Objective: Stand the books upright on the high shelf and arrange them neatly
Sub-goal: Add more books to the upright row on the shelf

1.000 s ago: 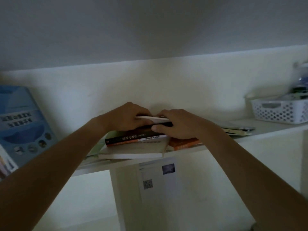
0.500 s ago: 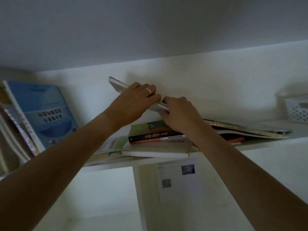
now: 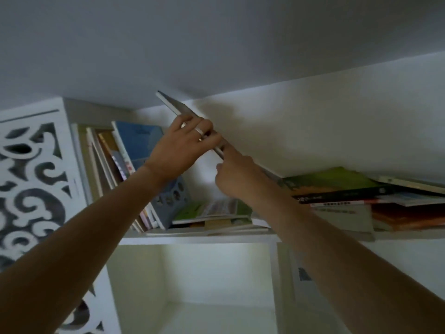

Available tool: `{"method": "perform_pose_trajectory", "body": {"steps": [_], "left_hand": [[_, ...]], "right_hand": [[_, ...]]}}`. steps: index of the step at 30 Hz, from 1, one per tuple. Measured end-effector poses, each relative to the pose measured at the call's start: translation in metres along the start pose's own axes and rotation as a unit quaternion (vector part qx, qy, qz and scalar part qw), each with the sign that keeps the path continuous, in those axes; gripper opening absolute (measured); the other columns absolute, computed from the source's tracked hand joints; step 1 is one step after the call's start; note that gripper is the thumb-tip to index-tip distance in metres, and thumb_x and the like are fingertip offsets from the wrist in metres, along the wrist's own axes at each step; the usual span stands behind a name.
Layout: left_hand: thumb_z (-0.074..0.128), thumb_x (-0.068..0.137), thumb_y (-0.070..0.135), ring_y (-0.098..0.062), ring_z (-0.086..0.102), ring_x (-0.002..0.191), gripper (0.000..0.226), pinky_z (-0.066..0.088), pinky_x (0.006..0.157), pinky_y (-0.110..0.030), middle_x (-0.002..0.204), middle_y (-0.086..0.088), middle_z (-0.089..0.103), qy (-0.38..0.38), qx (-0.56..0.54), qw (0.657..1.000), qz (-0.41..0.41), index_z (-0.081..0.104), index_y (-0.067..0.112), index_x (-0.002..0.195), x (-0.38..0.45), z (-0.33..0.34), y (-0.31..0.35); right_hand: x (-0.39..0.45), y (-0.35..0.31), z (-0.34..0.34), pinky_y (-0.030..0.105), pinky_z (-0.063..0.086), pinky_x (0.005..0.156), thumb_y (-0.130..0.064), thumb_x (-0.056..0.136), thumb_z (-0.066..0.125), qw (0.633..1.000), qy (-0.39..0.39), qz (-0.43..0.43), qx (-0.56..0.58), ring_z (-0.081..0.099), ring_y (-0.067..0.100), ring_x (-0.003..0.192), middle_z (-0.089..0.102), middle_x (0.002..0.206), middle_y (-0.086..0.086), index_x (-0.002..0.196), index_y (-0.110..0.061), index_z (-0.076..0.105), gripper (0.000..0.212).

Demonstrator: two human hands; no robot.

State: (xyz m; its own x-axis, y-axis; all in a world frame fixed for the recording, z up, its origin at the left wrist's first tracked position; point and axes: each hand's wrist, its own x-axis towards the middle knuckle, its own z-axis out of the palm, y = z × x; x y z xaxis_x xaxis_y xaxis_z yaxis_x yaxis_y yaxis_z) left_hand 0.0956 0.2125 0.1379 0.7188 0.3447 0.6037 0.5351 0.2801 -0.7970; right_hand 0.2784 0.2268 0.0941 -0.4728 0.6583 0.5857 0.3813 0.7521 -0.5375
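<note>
Thin book's (image 3: 177, 107) lower end behind hands (image 3: 237, 175)

1. Leaning row of thin books (image 3: 113, 169) stands at the left end of the white high shelf (image 3: 197, 239), beside the carved white side panel (image 3: 31, 179).
2. Flat pile of open booklets (image 3: 216, 213) lies mid-shelf, at the front edge.
3. Stack of flat books (image 3: 349, 191) lies toward the right end.
4. Thin grey book (image 3: 175, 106) is tilted above the shelf, left hand (image 3: 180, 150) and right hand (image 3: 236, 174) on it.

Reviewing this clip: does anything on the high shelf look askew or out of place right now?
Yes. The books at left lean instead of standing straight, and flat books lie at their foot. On the right a messy pile lies flat. A thin book, tilted steeply, is in the grip of the left hand and right hand.
</note>
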Motion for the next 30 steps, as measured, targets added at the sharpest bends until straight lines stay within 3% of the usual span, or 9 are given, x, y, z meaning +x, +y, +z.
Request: {"method": "perform_pose_trajectory", "body": {"steps": [2,5,9,17,20,22,25,27,30], "left_hand": [[0.038,0.102,-0.006,-0.03,0.062,0.097,0.041,0.041,0.098,-0.042,0.108,-0.011,0.068,-0.009,0.008,1.0,0.012,0.071,0.017,0.108,-0.016,0.0,-0.014],[0.042,0.094,-0.01,-0.032,0.055,0.101,0.038,0.038,0.102,-0.043,0.106,-0.016,0.068,-0.011,0.007,1.0,0.008,0.073,0.011,0.104,-0.039,0.0,-0.029],[0.059,0.088,-0.002,-0.03,0.052,0.104,0.022,0.036,0.105,-0.042,0.105,-0.015,0.067,-0.057,-0.021,0.998,0.012,0.073,0.009,0.1,-0.078,0.004,-0.04],[0.066,0.084,0.005,-0.031,0.061,0.109,0.013,0.032,0.111,-0.04,0.107,-0.01,0.068,-0.086,-0.02,0.996,-0.012,0.075,0.012,0.092,-0.08,-0.002,-0.062],[0.075,0.064,-0.002,-0.028,0.068,0.1,0.033,0.035,0.11,-0.043,0.092,-0.004,0.075,-0.195,-0.073,0.978,0.007,0.079,0.02,0.089,-0.084,-0.001,-0.062],[0.068,0.051,0.001,-0.025,0.07,0.084,0.039,0.041,0.104,-0.041,0.078,-0.001,0.075,-0.24,-0.138,0.961,0.013,0.079,0.021,0.082,-0.086,-0.009,-0.062],[0.039,0.066,0.027,-0.027,0.068,0.074,0.041,0.051,0.086,-0.039,0.078,-0.006,0.074,-0.311,-0.228,0.922,-0.031,0.075,0.01,0.077,-0.072,-0.022,-0.056],[0.018,0.069,0.048,-0.026,0.066,0.077,0.07,0.055,0.077,-0.041,0.084,-0.008,0.071,-0.405,-0.258,0.871,-0.106,0.073,0.007,0.083,-0.055,-0.022,-0.052],[0.022,0.084,0.049,-0.033,0.067,0.083,0.065,0.053,0.089,-0.046,0.084,-0.011,0.073,-0.438,-0.128,0.89,0.004,0.076,0.012,0.085,-0.064,-0.004,-0.025]], "right_hand": [[0.006,-0.009,0.032,0.031,0.046,0.094,-0.017,0.103,0.05,0.999,0.034,-0.004,0.042,0.057,0.025,0.12,0.055,0.135,0.002,0.15,-0.021,0.035,0.049],[0.011,-0.022,0.08,0.025,0.039,0.081,-0.019,0.107,0.046,0.988,0.024,-0.014,0.155,0.059,0.018,0.103,0.06,0.129,0.006,0.148,-0.019,0.037,0.042],[0.02,-0.033,0.135,0.027,0.039,0.092,-0.023,0.108,0.042,0.973,0.023,-0.007,0.229,0.053,0.026,0.126,0.05,0.145,0.01,0.153,-0.013,0.032,0.047],[0.038,-0.049,0.166,0.021,0.037,0.093,-0.028,0.108,0.043,0.939,0.046,-0.035,0.338,0.053,0.019,0.129,0.053,0.145,0.003,0.153,-0.023,0.035,0.046],[0.039,-0.038,0.175,0.039,0.04,0.109,-0.064,0.098,0.04,0.965,-0.022,-0.012,0.261,0.046,0.029,0.138,0.04,0.156,0.008,0.157,-0.032,0.022,0.07],[0.035,-0.025,0.174,0.056,0.032,0.115,-0.085,0.086,0.022,0.993,-0.073,0.032,0.082,0.033,0.043,0.143,0.03,0.158,0.022,0.157,-0.023,0.028,0.094],[0.021,-0.013,0.155,0.06,0.019,0.118,-0.082,0.091,0.014,0.987,-0.115,0.028,-0.111,0.03,0.043,0.144,0.038,0.152,0.03,0.141,-0.007,0.056,0.099],[0.016,-0.013,0.147,0.049,0.041,0.106,-0.078,0.095,0.019,0.983,-0.142,0.017,-0.114,0.058,0.039,0.12,0.064,0.117,0.025,0.11,-0.006,0.07,0.09],[0.008,-0.017,0.147,0.048,0.048,0.099,-0.074,0.098,0.022,0.98,-0.145,0.003,-0.135,0.066,0.036,0.102,0.069,0.101,0.018,0.102,-0.01,0.067,0.078]]}}
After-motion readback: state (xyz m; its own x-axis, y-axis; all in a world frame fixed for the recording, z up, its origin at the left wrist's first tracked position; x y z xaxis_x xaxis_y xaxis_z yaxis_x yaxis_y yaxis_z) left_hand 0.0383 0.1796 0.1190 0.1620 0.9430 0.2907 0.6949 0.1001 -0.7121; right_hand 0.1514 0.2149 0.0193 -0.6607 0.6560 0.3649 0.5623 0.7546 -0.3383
